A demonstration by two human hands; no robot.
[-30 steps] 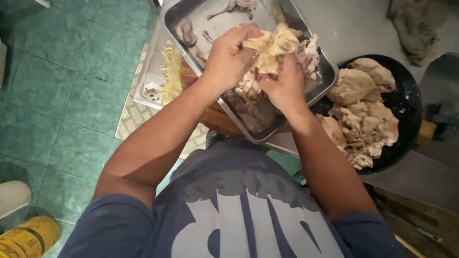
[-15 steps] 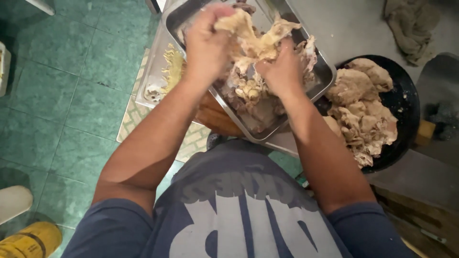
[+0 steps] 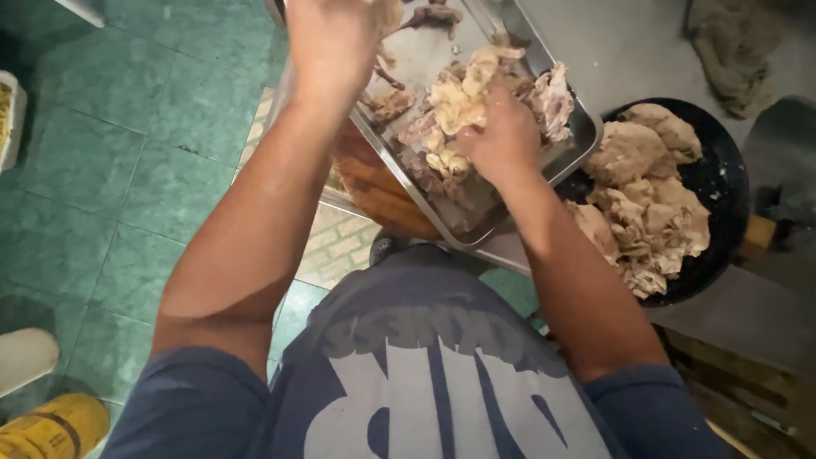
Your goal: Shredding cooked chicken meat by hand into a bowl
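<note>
A steel tray [image 3: 571,161] holds a heap of cooked chicken carcass and bones [image 3: 463,110]. My right hand [image 3: 501,136] rests on that heap and grips a pale chunk of meat. My left hand [image 3: 336,34] is raised above the tray's left side, blurred, with a shred of meat [image 3: 389,17] in its fingers. A black pan [image 3: 722,183] to the right of the tray is piled with pulled chicken meat [image 3: 646,195].
A grey counter [image 3: 629,42] carries a crumpled cloth [image 3: 735,51] at the back right. Green floor tiles [image 3: 110,170] lie to the left, with a yellow container [image 3: 55,425] at the bottom left and a white tub [image 3: 13,110] at the left edge.
My left hand has pulled up and away to the left from the carcass, tearing off a piece. My right hand has stayed down on the heap in the tray.
</note>
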